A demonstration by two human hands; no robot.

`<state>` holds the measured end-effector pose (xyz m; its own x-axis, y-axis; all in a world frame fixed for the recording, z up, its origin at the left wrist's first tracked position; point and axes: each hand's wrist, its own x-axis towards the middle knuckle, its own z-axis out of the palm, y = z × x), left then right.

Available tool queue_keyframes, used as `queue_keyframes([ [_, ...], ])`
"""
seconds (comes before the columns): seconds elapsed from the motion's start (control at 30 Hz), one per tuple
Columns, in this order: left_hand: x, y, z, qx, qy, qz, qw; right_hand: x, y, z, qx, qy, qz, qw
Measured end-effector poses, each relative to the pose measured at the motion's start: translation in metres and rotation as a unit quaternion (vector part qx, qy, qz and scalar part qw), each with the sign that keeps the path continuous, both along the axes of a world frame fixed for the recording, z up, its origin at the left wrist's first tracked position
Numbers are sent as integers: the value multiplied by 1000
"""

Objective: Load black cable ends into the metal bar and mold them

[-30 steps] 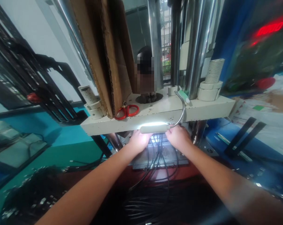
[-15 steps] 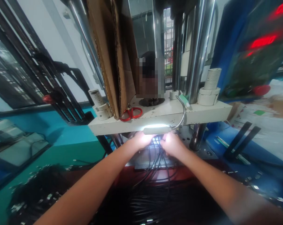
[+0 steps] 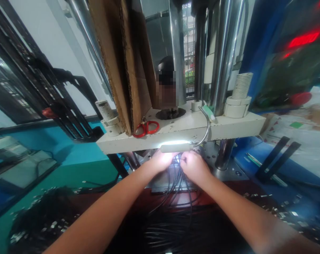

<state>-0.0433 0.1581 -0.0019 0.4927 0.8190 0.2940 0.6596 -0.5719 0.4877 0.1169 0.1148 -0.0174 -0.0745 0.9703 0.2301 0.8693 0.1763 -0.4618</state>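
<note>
Black cables [image 3: 173, 190] run from under the white press plate down toward me, fanning out over a dark red surface. My right hand [image 3: 194, 165] is closed beside them, thumb and forefinger pinched on one cable. My left hand [image 3: 162, 160] is at the cables' left side, partly behind the lit lamp bar [image 3: 176, 148]; glare and the lamp hide its fingertips. Both hands work just above a metal block [image 3: 160, 187] under the plate. The far cable ends between the hands cannot be made out.
On the press plate [image 3: 186, 123] lie red-handled scissors [image 3: 146, 129] and leaning cardboard [image 3: 128, 77]. A bendy lamp arm [image 3: 206, 130] curves down its front. Steel posts [image 3: 223, 155] flank the hands. Heaped cables [image 3: 43, 215] lie at left; connector ends [image 3: 284, 215] at right.
The view has shifted slightly. My right hand has moved a little closer to my left hand, still at the cables. The cables keep nearly the same place.
</note>
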Motion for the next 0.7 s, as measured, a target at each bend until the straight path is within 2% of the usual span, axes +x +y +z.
queue_keyframes([
  [0.27, 2, -1, -3, -11, -26, 12, 1000, -7, 2, 4, -13, -36, -21, 999],
  [0.7, 0, 2, -9, -22, -30, 33, 999, -3, 12, 9, -55, 12, -37, 998],
])
